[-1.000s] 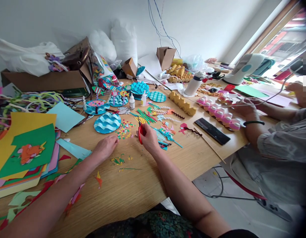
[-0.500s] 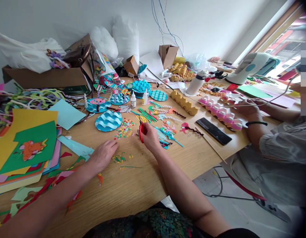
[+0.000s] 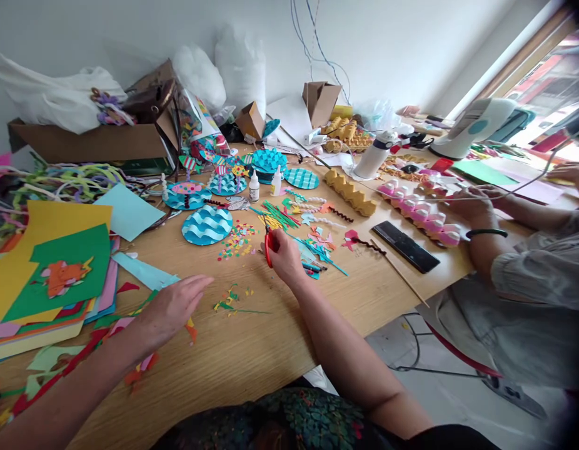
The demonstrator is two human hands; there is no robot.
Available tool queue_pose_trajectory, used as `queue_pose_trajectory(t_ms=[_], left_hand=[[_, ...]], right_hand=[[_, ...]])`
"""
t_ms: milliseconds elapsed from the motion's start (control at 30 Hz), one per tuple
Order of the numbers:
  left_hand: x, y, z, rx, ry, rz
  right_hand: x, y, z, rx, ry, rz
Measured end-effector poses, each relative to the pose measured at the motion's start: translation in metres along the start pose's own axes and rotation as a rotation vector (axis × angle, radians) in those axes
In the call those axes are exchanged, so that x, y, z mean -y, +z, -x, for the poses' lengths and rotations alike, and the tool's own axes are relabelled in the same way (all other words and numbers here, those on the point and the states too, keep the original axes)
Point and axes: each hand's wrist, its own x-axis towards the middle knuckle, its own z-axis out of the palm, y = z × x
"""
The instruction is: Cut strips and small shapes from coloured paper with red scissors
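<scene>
Red-handled scissors (image 3: pixel 269 249) are held in my right hand (image 3: pixel 284 256), its fingers wrapped round the handles and the blades pointing away from me. My left hand (image 3: pixel 179 306) hovers over the table with its fingers stretched out and nothing in them. Between the hands lie small green and yellow paper scraps (image 3: pixel 231 299). Just beyond is a scatter of colourful paper dots (image 3: pixel 237 240), beside a blue disc with wavy strips (image 3: pixel 207 225). Green and yellow paper strips (image 3: pixel 280 214) lie past the scissors.
Coloured paper sheets (image 3: pixel 69 244) are stacked at the left. Two small glue bottles (image 3: pixel 254 186) stand behind the dots. A black phone (image 3: pixel 405 247) and a pink egg-carton strip (image 3: pixel 418 212) lie at the right, near another person's hands (image 3: pixel 472 206). A white bottle (image 3: pixel 374 156) stands farther back.
My left hand has pulled back to the left and towards me, away from the dots, and its fingers have straightened. My right hand still holds the scissors in nearly the same place.
</scene>
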Motion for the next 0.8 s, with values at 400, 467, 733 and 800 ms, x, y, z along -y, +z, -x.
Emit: queue_pose_trajectory(t_ms=[400,467,733,800], left_hand=[[-0.052,0.029,-0.012,0.099,0.235,-0.122],[-0.052,0.025,-0.014,0.101,0.249,-0.15],[-0.048,0.018,-0.06,0.069,0.179,-0.162],[-0.048,0.02,-0.064,0.089,0.169,-0.16]], right_hand=[[-0.009,0.0,-0.004,-0.179,0.048,-0.21],[-0.008,-0.002,-0.004,-0.207,0.069,-0.261],[-0.002,-0.008,-0.006,-0.262,0.086,-0.356],[-0.002,-0.009,-0.007,-0.261,0.082,-0.375]])
